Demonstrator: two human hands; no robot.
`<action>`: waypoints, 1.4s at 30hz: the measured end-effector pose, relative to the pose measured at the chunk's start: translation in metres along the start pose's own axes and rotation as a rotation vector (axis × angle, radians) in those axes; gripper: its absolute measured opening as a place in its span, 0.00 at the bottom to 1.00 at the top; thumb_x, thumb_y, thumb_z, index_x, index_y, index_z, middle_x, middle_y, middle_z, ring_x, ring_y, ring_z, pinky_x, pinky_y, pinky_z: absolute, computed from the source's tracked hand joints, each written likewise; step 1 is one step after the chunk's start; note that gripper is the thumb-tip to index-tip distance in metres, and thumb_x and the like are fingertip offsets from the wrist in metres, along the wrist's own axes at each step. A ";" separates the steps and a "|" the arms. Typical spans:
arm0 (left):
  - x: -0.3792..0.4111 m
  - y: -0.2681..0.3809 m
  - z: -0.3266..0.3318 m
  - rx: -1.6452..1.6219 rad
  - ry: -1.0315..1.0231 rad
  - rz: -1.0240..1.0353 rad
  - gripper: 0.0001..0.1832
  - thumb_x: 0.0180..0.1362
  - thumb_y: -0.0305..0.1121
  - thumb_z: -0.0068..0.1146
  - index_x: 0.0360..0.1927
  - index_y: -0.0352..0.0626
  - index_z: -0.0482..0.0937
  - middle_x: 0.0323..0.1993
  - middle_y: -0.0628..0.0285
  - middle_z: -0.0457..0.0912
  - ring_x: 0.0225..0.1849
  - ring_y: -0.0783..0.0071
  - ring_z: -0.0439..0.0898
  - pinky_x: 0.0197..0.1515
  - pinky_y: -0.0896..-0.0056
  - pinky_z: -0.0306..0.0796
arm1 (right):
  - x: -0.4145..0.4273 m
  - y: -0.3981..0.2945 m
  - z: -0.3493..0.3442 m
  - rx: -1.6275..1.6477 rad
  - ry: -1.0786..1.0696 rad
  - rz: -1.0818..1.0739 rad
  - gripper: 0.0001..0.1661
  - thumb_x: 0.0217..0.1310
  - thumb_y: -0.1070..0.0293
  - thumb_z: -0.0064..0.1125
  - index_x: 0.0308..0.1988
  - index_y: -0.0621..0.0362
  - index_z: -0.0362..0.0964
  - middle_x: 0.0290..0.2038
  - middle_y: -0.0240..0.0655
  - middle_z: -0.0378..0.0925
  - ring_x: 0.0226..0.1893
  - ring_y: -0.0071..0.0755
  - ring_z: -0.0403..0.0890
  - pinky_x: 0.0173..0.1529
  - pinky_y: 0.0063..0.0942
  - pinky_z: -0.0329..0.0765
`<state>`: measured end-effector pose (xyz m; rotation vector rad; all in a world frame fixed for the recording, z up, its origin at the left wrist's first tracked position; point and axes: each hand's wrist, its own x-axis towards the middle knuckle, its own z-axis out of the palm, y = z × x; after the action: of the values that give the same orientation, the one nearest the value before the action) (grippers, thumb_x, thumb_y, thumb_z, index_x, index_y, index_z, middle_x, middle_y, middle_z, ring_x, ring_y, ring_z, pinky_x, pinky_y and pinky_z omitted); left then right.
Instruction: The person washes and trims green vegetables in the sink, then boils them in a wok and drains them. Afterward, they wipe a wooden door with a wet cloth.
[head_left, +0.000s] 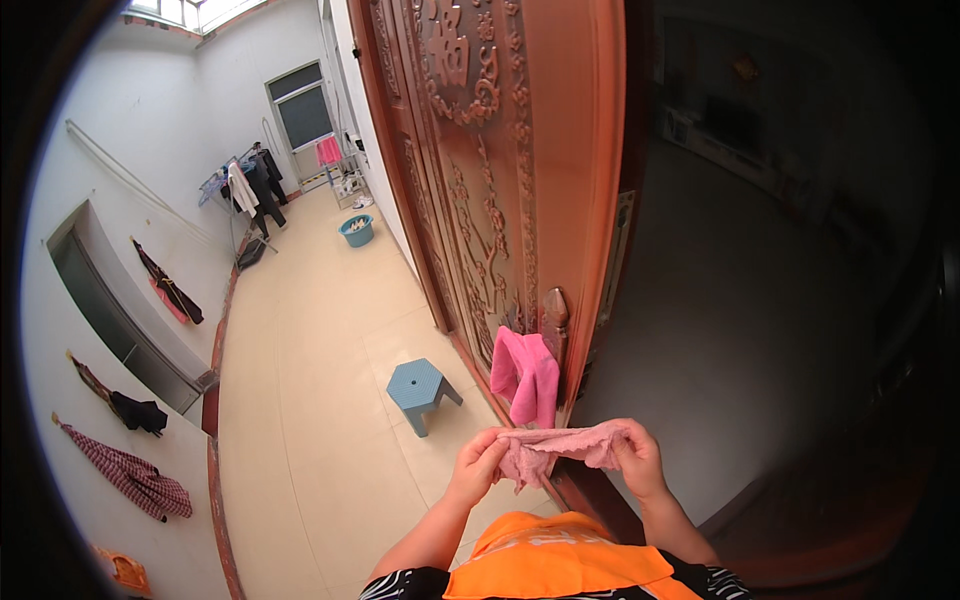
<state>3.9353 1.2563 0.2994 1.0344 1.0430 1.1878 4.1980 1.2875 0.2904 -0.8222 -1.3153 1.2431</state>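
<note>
Stretched between my two hands is a dusty-pink cloth (555, 442), its lower edge hanging ragged. My left hand (480, 461) pinches one end and my right hand (636, 454) grips the other. Just beyond the cloth, a brighter pink cloth (529, 371) hangs at the handle (556, 311) of a carved reddish-brown door (510, 187). The door stands ajar in front of me. An orange apron (555, 551) covers my front.
A blue plastic stool (418, 386) stands on the tiled floor (315, 360) to the left. Farther back are a blue basin (357, 231) and a drying rack (232, 180) with clothes. Garments (127, 472) hang along the left wall. A dark room (712, 300) opens on the right.
</note>
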 end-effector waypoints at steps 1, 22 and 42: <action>-0.002 0.003 -0.007 0.039 -0.014 0.052 0.14 0.67 0.33 0.44 0.49 0.37 0.76 0.38 0.67 0.77 0.31 0.83 0.74 0.28 0.83 0.65 | 0.001 -0.003 0.006 0.082 -0.033 0.041 0.11 0.68 0.67 0.50 0.45 0.63 0.72 0.36 0.30 0.75 0.35 0.21 0.75 0.39 0.18 0.72; -0.119 -0.010 -0.168 0.807 0.227 0.372 0.15 0.51 0.33 0.59 0.42 0.40 0.76 0.39 0.57 0.79 0.44 0.62 0.78 0.44 0.63 0.71 | 0.026 0.006 0.207 0.468 -0.660 0.189 0.21 0.65 0.55 0.53 0.39 0.66 0.72 0.35 0.42 0.78 0.34 0.34 0.80 0.40 0.28 0.77; -0.080 0.011 -0.310 -1.436 0.381 0.266 0.24 0.63 0.39 0.49 0.60 0.37 0.66 0.56 0.48 0.72 0.59 0.57 0.71 0.65 0.54 0.64 | 0.111 0.210 0.425 0.598 -1.098 1.278 0.41 0.68 0.37 0.33 0.68 0.54 0.49 0.67 0.37 0.56 0.65 0.45 0.60 0.65 0.45 0.62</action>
<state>3.6238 1.1979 0.2517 -0.2176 0.0969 1.8961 3.7287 1.3515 0.1768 -0.4542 -0.9535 3.2247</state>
